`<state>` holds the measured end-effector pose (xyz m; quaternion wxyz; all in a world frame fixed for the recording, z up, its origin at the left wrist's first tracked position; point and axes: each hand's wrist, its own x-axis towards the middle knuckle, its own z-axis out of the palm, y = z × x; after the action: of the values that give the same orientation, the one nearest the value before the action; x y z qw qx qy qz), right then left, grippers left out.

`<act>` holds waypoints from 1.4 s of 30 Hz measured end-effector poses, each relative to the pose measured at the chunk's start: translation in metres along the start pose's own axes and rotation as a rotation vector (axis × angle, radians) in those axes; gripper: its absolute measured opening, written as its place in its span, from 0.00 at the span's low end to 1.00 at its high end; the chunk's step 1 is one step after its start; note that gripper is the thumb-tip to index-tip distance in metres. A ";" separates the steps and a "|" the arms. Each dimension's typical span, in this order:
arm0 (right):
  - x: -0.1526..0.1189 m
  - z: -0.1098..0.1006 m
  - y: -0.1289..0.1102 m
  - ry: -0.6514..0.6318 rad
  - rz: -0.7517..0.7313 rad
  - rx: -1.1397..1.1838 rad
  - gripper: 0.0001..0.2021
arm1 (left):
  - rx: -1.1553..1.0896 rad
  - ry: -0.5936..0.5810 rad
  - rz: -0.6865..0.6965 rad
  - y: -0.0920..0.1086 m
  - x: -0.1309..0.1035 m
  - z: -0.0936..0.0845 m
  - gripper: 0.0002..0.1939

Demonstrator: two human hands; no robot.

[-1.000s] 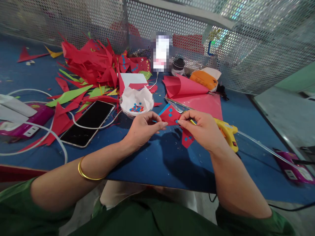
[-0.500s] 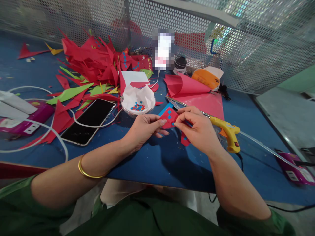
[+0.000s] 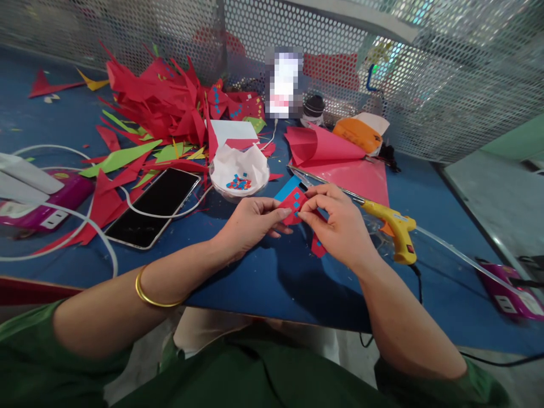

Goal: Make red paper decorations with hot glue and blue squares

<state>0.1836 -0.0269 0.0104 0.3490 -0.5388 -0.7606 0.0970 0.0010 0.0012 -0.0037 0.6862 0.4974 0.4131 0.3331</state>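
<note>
A red paper piece (image 3: 293,205) with small blue squares on it is held between my two hands, above the blue table. My left hand (image 3: 259,221) pinches its left edge between thumb and fingers. The fingertips of my right hand (image 3: 335,224) press together at its right side, by a blue square. Part of the red piece hangs below my right hand. Just behind the fingers lies a blue strip (image 3: 287,188). Beyond my left hand stands a paper-lined bowl (image 3: 221,169) with small blue and red bits (image 3: 239,182) in it.
A yellow glue gun (image 3: 397,232) lies to the right, near red sheets (image 3: 357,175). At left are a black phone (image 3: 155,207), white cables and a magenta power strip (image 3: 63,201). Red paper scraps (image 3: 157,102) are heaped behind; a lit phone (image 3: 284,85) leans on the mesh.
The red piece has turned slightly and its hanging part has shifted a little left and up. Both hands keep nearly the same places.
</note>
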 end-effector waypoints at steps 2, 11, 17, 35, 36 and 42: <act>0.000 0.001 0.000 0.001 0.006 -0.003 0.06 | 0.011 -0.002 0.009 0.000 0.000 0.000 0.10; 0.000 0.002 -0.001 0.011 0.027 -0.011 0.07 | 0.042 -0.014 0.041 0.000 -0.001 -0.001 0.11; 0.001 0.002 -0.004 -0.009 0.031 0.006 0.07 | 0.054 -0.009 0.066 -0.001 0.001 -0.001 0.12; 0.007 -0.009 -0.004 -0.097 0.423 0.307 0.05 | -0.028 0.057 -0.025 0.005 0.000 0.001 0.06; 0.007 -0.008 -0.004 -0.085 0.423 0.317 0.05 | -0.040 0.053 -0.029 0.005 0.000 0.001 0.08; 0.005 -0.004 -0.008 -0.060 0.414 0.337 0.06 | -0.012 0.051 -0.006 0.001 0.001 0.000 0.14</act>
<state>0.1793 -0.0267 0.0192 0.3836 -0.6141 -0.6174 0.3074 0.0010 0.0021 -0.0030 0.6795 0.4835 0.4297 0.3461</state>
